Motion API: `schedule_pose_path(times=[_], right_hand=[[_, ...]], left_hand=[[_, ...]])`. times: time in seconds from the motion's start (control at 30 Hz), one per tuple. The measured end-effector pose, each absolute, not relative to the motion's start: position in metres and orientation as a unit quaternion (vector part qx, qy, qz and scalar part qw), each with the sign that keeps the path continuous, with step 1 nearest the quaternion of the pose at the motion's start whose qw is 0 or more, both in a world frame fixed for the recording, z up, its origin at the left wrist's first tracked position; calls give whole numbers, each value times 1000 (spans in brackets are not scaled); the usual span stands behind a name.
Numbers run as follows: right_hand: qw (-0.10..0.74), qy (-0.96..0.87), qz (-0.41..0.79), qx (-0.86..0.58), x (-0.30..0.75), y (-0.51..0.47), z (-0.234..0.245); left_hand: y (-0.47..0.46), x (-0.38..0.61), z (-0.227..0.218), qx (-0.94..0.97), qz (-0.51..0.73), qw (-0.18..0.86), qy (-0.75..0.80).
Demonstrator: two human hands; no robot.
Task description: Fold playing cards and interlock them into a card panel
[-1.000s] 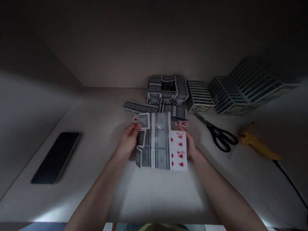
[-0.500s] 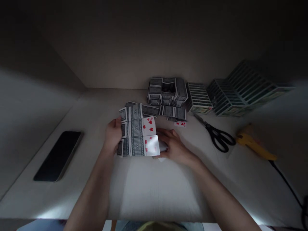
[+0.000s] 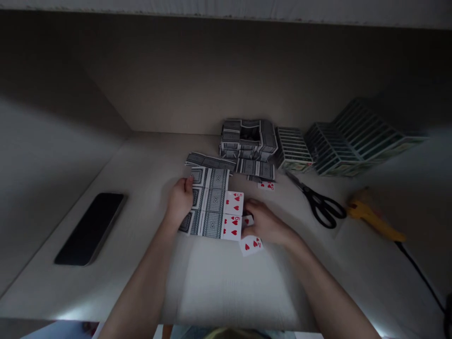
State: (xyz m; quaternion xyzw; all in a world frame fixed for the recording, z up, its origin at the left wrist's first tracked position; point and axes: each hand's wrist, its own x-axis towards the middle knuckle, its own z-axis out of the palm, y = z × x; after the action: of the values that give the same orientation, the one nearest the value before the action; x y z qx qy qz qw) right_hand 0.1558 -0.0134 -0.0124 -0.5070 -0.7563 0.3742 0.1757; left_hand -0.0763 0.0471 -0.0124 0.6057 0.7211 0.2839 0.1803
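Observation:
A panel of joined playing cards [image 3: 215,202] shows patterned backs, with a five and a six of hearts face up along its right side. My left hand [image 3: 181,201] grips its left edge, thumb on top. Just right of the panel, my right hand [image 3: 266,222] has its fingers curled around a playing card [image 3: 248,220] showing a red heart. Most of that card is hidden by the fingers. Below these fingers, a loose four of hearts [image 3: 251,245] lies face up on the surface.
Folded card strips [image 3: 210,161] and card pieces [image 3: 256,167] lie behind the panel. A box-like card structure [image 3: 249,139] stands at the back, beside slatted card structures [image 3: 293,148]. Black-handled scissors [image 3: 323,205] and a yellow glue gun [image 3: 376,217] are right; a phone [image 3: 90,229] is left.
The card panel has shifted right and toward me, lying flatter. My right hand has moved slightly right, and the four of hearts now shows below it. The camera view has shifted slightly.

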Motion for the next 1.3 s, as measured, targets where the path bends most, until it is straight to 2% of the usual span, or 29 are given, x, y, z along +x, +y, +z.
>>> schedule_pose_path(times=[0.13, 0.27, 0.37, 0.8, 1.07, 1.3], right_hand=[[278, -671, 451, -519, 164, -4, -18], [431, -504, 485, -570, 172, 8, -20], [493, -400, 525, -566, 174, 12, -20], [493, -435, 520, -546, 171, 11, -20], [444, -432, 595, -513, 176, 10, -14], [507, -389, 548, -539, 178, 12, -18]], left_hand=[[46, -75, -13, 612, 300, 199, 704], [47, -76, -16, 605, 321, 229, 692], [48, -74, -18, 599, 323, 235, 694], [47, -67, -20, 608, 341, 235, 678], [48, -67, -20, 618, 332, 251, 667], [45, -60, -21, 609, 364, 300, 638]])
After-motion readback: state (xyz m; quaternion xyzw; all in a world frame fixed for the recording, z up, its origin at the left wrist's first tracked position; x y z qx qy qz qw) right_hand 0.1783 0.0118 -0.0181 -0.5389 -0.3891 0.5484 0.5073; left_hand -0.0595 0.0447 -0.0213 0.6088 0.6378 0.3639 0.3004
